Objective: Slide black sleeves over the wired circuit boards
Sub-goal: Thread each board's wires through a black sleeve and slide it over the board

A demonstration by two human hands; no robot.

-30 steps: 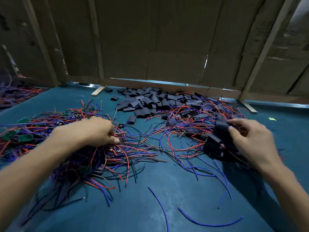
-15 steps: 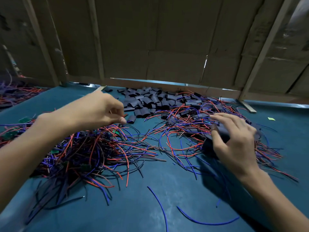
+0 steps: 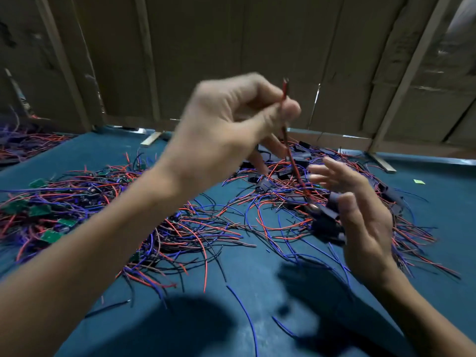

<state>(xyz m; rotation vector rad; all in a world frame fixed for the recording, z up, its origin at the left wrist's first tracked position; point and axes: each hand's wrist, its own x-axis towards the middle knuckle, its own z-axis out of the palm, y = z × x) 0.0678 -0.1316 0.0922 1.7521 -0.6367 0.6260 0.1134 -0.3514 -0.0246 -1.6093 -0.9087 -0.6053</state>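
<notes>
The left hand (image 3: pixel 231 130), raised above the worktop (image 3: pixel 231 318), pinches a thin bundle of wires (image 3: pixel 284 99) between thumb and fingers. They trail down to the right hand (image 3: pixel 360 217), whose grip is half open, fingers loosely spread around black sleeves (image 3: pixel 327 228). The wires look light and limp, the sleeves soft; hold near the board end, which is blurred here.

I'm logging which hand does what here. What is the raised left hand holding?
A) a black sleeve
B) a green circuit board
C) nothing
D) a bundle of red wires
D: the left hand pinches the red wires, which run down toward the right hand.
</notes>
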